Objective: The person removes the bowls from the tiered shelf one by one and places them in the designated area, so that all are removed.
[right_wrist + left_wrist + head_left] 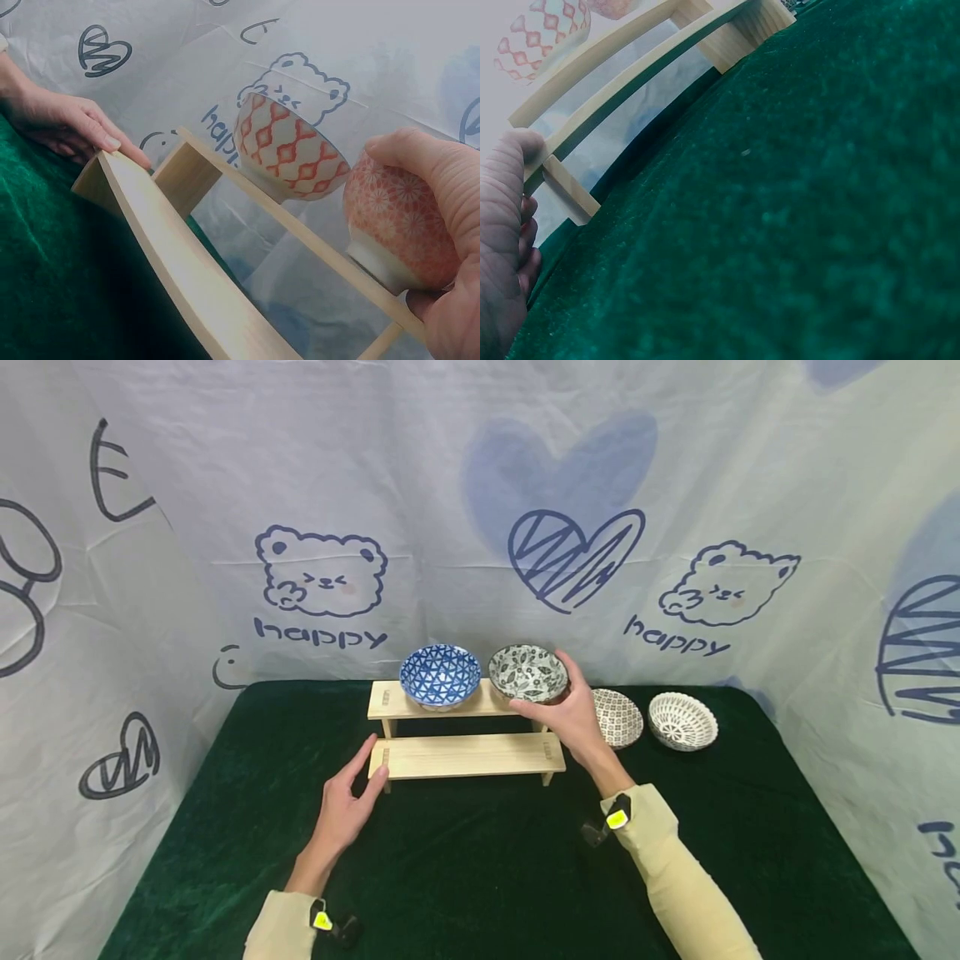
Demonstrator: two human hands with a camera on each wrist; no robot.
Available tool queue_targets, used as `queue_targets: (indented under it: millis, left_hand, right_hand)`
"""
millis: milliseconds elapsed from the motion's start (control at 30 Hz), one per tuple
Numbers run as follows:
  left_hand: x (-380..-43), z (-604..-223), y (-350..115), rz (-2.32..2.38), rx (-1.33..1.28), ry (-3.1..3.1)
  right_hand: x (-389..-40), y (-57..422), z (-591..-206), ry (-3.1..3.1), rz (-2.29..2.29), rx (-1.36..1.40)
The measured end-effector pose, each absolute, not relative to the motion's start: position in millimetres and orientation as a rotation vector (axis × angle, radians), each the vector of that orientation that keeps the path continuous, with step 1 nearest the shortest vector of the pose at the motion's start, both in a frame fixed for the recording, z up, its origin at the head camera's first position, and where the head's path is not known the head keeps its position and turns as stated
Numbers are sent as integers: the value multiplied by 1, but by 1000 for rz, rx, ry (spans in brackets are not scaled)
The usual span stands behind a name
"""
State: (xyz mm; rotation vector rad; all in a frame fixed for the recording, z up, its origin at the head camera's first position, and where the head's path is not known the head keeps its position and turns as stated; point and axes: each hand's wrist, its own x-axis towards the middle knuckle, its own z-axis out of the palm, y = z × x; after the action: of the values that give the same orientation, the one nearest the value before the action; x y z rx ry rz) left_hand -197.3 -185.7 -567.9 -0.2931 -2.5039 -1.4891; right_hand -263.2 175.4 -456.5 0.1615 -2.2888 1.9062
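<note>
One floral bowl (pixel 527 672), mouth up, clamped in right grip (pixel 573 710); left grip (pixel 347 803) pinches stand (pixel 467 757) running sideways.

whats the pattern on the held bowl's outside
The bowl has pale flowers on pink, best in right wrist view.

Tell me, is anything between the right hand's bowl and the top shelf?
Nothing visible stands between the floral bowl in the right hand and the top shelf; the blue bowl sits to the left.
</note>
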Motion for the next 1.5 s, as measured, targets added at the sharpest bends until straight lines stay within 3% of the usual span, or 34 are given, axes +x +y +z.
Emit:
queue_targets:
  millis: [1500]
  left_hand:
    - [-198, -569, -184, -1469, -307, -2480]
  right_hand:
    - [-212, 220, -466, -2137, 1938, 205]
